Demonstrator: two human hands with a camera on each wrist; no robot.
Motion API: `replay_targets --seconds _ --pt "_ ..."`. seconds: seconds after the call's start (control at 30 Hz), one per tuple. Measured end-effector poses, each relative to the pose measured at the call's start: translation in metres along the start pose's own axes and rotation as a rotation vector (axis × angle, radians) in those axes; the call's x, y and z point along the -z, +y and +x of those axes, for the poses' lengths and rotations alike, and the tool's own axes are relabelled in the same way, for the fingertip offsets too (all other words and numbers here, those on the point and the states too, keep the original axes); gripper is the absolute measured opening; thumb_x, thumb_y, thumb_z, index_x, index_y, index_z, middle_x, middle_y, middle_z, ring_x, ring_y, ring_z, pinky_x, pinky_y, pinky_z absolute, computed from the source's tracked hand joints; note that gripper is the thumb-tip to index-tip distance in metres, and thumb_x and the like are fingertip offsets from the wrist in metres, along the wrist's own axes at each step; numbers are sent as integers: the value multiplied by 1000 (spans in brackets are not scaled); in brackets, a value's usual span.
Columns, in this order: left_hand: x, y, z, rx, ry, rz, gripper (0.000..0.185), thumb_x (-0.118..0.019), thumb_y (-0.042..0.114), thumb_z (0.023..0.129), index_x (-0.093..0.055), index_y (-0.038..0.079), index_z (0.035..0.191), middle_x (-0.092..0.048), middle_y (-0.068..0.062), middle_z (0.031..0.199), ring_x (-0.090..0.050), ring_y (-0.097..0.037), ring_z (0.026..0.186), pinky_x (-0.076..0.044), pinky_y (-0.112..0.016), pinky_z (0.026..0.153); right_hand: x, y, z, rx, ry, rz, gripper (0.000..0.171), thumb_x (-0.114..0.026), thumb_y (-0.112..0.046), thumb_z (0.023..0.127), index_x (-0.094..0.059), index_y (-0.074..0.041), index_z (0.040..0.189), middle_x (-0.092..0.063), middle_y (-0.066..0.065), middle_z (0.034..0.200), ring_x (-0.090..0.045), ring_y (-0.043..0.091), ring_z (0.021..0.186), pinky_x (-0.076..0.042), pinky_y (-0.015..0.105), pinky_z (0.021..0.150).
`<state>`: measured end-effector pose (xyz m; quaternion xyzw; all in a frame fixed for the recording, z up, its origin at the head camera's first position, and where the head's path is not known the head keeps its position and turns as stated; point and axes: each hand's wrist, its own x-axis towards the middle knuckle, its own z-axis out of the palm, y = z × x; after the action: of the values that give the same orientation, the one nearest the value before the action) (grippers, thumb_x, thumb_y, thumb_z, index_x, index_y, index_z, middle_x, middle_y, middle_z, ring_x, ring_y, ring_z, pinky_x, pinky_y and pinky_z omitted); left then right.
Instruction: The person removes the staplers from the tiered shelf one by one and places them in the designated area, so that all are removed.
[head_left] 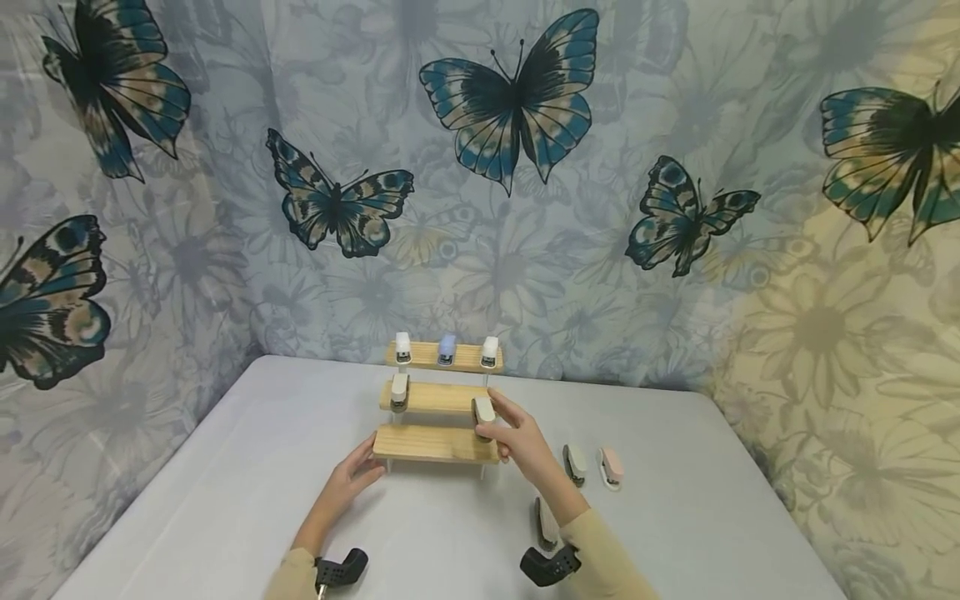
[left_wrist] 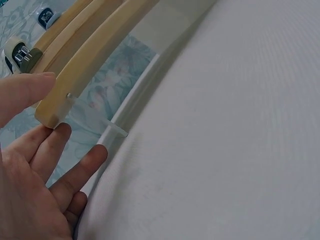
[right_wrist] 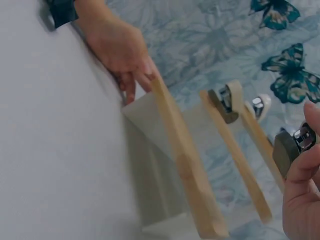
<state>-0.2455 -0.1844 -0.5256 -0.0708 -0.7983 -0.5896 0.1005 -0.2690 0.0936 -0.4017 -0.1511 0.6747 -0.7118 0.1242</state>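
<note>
My right hand (head_left: 525, 442) has its thumb and fingers clamped on a cream stapler (head_left: 485, 410) by the middle board's (head_left: 442, 397) right end; I can't tell whether it touches wood. My left hand (head_left: 347, 483) pinches the bottom board (head_left: 435, 446) at its left end, probably to steady the stand. The shelved staplers (head_left: 447, 348) face front, likely so each shows. Three loose staplers (head_left: 611, 467) lie between the stand and the table's (head_left: 697, 517) right edge, perhaps for easy reach. I can read no brand or label.
</note>
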Motion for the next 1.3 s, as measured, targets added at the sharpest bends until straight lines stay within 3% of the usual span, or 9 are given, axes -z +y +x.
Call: replay_targets --seconds 0.2,0.37,0.53,0.7,0.9,1.13,1.3 --pt "-7 -4 -1 -39 -12 17 60 -57 22 72 -25 23 124 -24 -2 126 -36 -25 101 -29 -44 82 39 3 -25 -26 67 -18 52 -60 -17 70 -37 -20 117 -22 10 124 -29 10 36 -29 23 33" --pt "-8 -8 -5 -98 -22 45 61 -57 18 73 -24 23 124 -23 0 126 -44 -22 92 -31 -43 80 69 12 -55 -44 53 -63 50 -58 -15 71 -37 -15 116 -23 11 124 -26 11 36 -29 22 33" --pt "-8 -6 -2 -124 -12 30 54 -57 14 73 -32 19 121 -29 1 124 -48 -17 86 -33 -43 78 99 19 -85 -41 51 -134 50 -58 -9 71 -36 -7 116 -18 14 126 -27 12 34 -31 24 30" --pt "-6 -7 -2 -157 -31 27 54 -55 10 74 -31 13 122 -28 -4 124 -47 -20 86 -35 -43 76 124 39 -111 -122 81 -141 55 -60 -9 69 -33 -6 117 -15 15 126 -29 10 34 -33 23 29" --pt "-5 -8 -6 -109 -18 13 53 -57 12 73 -34 17 120 -30 1 123 -46 -18 90 -35 -40 77 130 68 -128 -232 98 -179 58 -62 -14 66 -35 -9 116 -18 20 124 -29 9 34 -33 20 30" --pt "-2 -4 0 -187 -39 -11 52 -56 8 73 -34 8 119 -31 -6 122 -42 -18 96 -37 -35 76 123 86 -128 -223 148 -204 58 -65 -13 63 -38 -11 113 -24 17 123 -30 8 33 -33 18 28" --pt "1 0 2 -195 -37 -5 51 -56 8 73 -34 9 119 -31 -6 122 -43 -18 95 -38 -35 76 118 92 -126 -259 209 -183 62 -67 -15 59 -37 -11 113 -24 15 123 -32 8 34 -35 20 30"
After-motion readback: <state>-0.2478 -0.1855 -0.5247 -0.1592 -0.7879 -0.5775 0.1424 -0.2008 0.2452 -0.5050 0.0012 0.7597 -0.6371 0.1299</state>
